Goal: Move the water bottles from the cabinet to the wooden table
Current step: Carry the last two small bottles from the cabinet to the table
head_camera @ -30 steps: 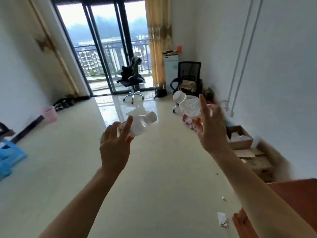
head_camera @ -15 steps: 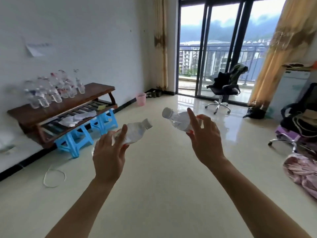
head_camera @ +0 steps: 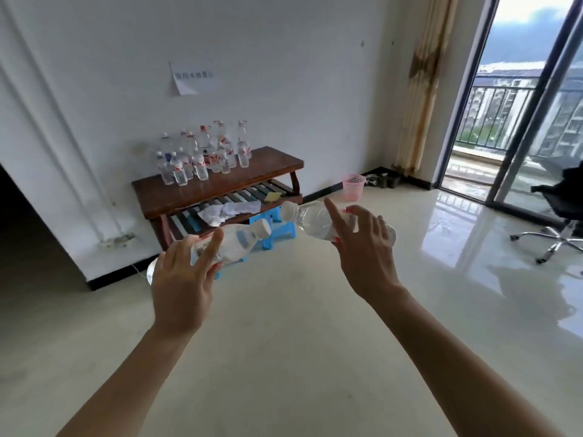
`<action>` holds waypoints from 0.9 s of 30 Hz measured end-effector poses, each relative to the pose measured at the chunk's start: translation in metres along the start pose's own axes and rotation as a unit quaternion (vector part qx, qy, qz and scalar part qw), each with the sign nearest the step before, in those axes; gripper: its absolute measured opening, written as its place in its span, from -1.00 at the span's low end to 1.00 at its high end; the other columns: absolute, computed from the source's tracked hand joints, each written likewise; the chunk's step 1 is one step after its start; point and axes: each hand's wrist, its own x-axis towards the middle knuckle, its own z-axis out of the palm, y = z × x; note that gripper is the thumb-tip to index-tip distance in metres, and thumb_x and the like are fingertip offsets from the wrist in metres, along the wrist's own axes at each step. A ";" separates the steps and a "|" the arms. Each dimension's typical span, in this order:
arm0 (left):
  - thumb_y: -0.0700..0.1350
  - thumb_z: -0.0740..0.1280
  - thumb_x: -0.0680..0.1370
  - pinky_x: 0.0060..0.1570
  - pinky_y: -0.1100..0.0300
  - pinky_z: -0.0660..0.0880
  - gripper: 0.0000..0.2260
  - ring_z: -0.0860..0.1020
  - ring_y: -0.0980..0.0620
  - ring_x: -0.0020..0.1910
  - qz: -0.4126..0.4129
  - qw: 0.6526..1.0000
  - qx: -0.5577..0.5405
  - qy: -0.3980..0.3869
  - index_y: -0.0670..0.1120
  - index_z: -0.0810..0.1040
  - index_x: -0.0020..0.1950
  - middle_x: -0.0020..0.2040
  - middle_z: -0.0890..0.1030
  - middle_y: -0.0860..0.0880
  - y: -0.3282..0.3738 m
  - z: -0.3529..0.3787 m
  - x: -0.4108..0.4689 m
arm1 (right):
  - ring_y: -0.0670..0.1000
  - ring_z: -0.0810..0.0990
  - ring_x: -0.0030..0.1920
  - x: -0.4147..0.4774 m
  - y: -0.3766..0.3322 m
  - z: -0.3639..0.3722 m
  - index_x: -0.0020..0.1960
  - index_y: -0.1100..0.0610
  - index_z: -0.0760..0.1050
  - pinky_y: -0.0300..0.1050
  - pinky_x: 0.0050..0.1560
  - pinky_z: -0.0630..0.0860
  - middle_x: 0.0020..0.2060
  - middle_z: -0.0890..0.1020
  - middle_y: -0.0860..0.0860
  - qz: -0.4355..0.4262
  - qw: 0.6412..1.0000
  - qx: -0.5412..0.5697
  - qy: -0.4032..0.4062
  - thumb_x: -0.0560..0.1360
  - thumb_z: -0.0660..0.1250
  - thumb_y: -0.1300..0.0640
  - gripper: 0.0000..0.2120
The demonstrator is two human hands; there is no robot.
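Grips one clear water bottle [head_camera: 235,244] in the left hand [head_camera: 179,279], clasped round its lower body with the index finger stretched along the side, white cap tilted up and to the right. Grips a second water bottle [head_camera: 312,220] in the right hand [head_camera: 362,247], clasped round the middle with the index finger raised, white cap aimed left and slightly up. Holds both out in front at much the same height above the pale glossy floor [head_camera: 284,326], caps near each other but apart, neither bottle touching the wooden table [head_camera: 246,181]. Faces that table, set against the white wall beyond the hands. Sees a cluster of upright bottles [head_camera: 202,159] on the tabletop, packed along its back edge and over its left half, the nearest ones close to the front edge. Sees crumpled white paper [head_camera: 227,211] and a small yellow item [head_camera: 273,197] on the slatted lower shelf, and blue plastic stools [head_camera: 277,230] beneath, partly hidden behind the held bottles. Sees a pink mesh basket [head_camera: 353,186] on the floor just right of the table, by the wall, and a paper notice [head_camera: 189,78] stuck on the wall above, print too blurred to read. Takes in a tan curtain [head_camera: 422,89], glass balcony doors [head_camera: 536,121] and a black office chair [head_camera: 561,209] at the right edge.
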 end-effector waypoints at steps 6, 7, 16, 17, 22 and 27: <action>-0.14 0.47 0.52 0.05 -0.21 0.55 -0.45 0.57 -0.29 0.08 -0.037 0.998 0.039 0.016 -0.08 0.43 0.49 0.14 0.58 -0.27 -0.071 0.093 0.046 | 0.18 0.40 0.16 0.086 0.001 0.135 0.61 -0.07 0.17 0.31 0.19 0.48 0.24 0.40 0.15 -0.051 0.998 0.026 -0.008 0.35 0.61 0.27 -0.01; -0.13 0.47 0.52 0.06 -0.20 0.55 -0.45 0.56 -0.29 0.08 -0.041 0.998 0.042 0.015 -0.08 0.42 0.49 0.13 0.58 -0.27 -0.087 0.114 0.057 | 0.16 0.39 0.15 0.101 0.001 0.160 0.61 -0.07 0.17 0.27 0.16 0.50 0.24 0.40 0.14 -0.059 0.998 0.032 -0.006 0.34 0.61 0.28 -0.01; -0.12 0.41 0.57 0.06 -0.23 0.54 -0.50 0.56 -0.27 0.07 -0.037 0.999 0.033 0.009 -0.05 0.40 0.51 0.13 0.58 -0.25 -0.179 0.260 0.200 | 0.16 0.38 0.13 0.247 0.025 0.313 0.61 -0.06 0.22 0.15 0.19 0.38 0.20 0.40 0.14 -0.066 0.997 0.009 0.031 0.38 0.58 0.28 -0.07; -0.11 0.40 0.58 0.06 -0.20 0.54 -0.51 0.56 -0.26 0.07 -0.035 0.999 0.026 0.009 -0.05 0.40 0.51 0.13 0.58 -0.24 -0.185 0.280 0.217 | 0.17 0.38 0.14 0.262 0.034 0.328 0.61 -0.06 0.22 0.16 0.21 0.36 0.21 0.40 0.14 -0.058 0.998 0.005 0.035 0.38 0.58 0.29 -0.08; -0.11 0.36 0.60 0.03 -0.18 0.56 -0.52 0.56 -0.23 0.05 -0.004 1.000 -0.006 0.003 -0.06 0.38 0.52 0.12 0.58 -0.22 -0.202 0.376 0.285 | 0.21 0.43 0.16 0.316 0.081 0.407 0.62 -0.07 0.19 0.21 0.26 0.37 0.23 0.39 0.16 -0.041 0.999 -0.016 0.023 0.41 0.56 0.30 -0.08; -0.16 0.45 0.54 0.05 -0.17 0.56 -0.42 0.57 -0.23 0.10 -0.002 1.000 -0.015 -0.016 -0.05 0.36 0.53 0.16 0.58 -0.23 -0.220 0.484 0.357 | 0.19 0.40 0.18 0.379 0.138 0.506 0.61 -0.05 0.23 0.26 0.21 0.46 0.23 0.40 0.18 -0.019 1.000 -0.013 0.015 0.40 0.57 0.28 -0.10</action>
